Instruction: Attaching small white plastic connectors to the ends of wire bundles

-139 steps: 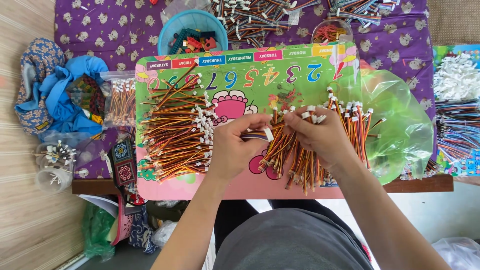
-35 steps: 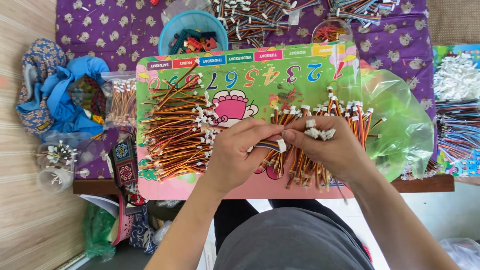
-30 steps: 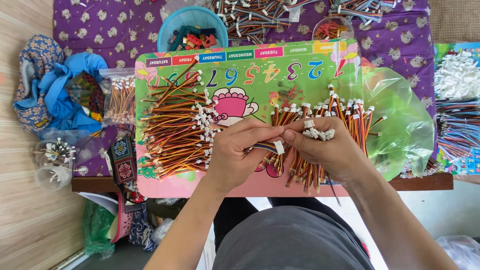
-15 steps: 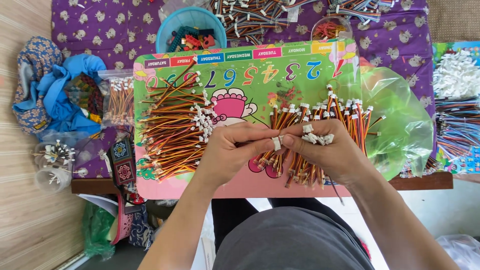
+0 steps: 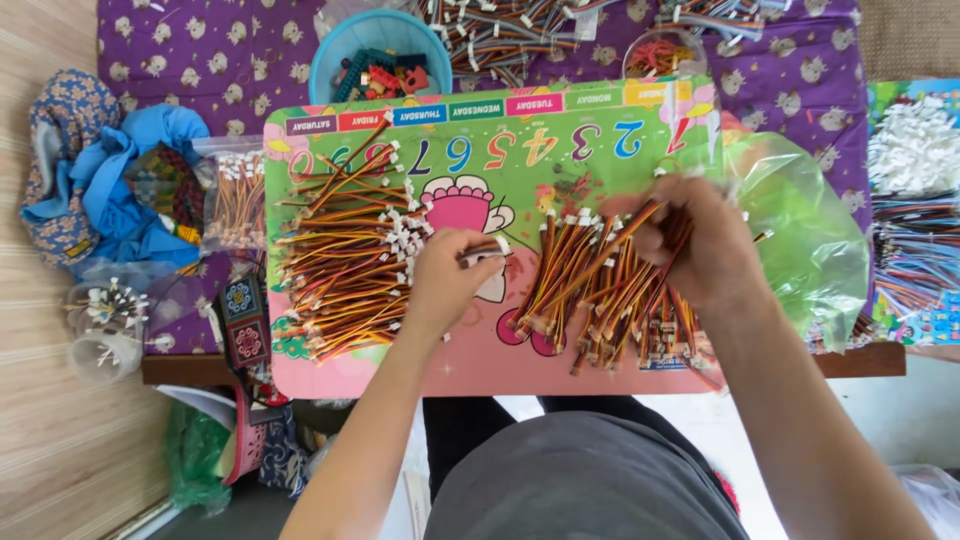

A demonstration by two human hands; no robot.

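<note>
A colourful children's board (image 5: 560,130) with numbers lies across a low table. On its left part lies a heap of orange, red and brown wire leads with white plugs (image 5: 345,265). A second heap of the same leads (image 5: 590,300) lies on its right part. My left hand (image 5: 445,285) is closed on one lead, whose white plug sticks out by the thumb, between the two heaps. Over the top of the right heap my right hand (image 5: 690,245) rests, blurred, its fingers curled among the leads.
A clear green plastic bag (image 5: 810,240) lies right of the board. A blue bowl of small red and green parts (image 5: 375,65) stands behind it, on a purple cloth (image 5: 200,50) with more wire bundles. Blue fabric (image 5: 110,190) and plastic cups (image 5: 100,325) sit at left.
My hands were together pinching a lead over the right heap. Now they are apart: the left has carried a lead leftward, the right has moved back onto the right heap.
</note>
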